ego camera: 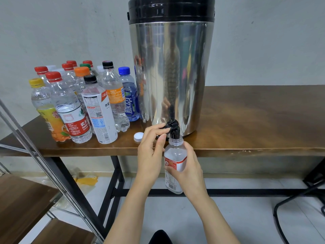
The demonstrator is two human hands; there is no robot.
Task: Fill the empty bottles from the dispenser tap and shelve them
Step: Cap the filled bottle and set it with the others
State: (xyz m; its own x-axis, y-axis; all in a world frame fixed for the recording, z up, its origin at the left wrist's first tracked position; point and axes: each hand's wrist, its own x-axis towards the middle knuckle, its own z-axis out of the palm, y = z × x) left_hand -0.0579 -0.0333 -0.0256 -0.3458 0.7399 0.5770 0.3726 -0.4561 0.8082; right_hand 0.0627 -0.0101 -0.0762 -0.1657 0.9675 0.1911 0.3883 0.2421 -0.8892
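Fingers (154, 129): left hand (149, 155) pinches tap lever (167, 127) | right hand (190, 166) wraps bottle (173, 155) at table (246, 148) front edge | keep it centred under spout (174, 133)

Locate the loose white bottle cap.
Head view: the small white plastic cap lies on the brown wooden table near its front edge, just left of the left hand pinching the black tap lever, right of the white-labelled bottle.

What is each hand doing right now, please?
Left hand: pinches the lever of the tap.
Right hand: grips the uncapped bottle under it.
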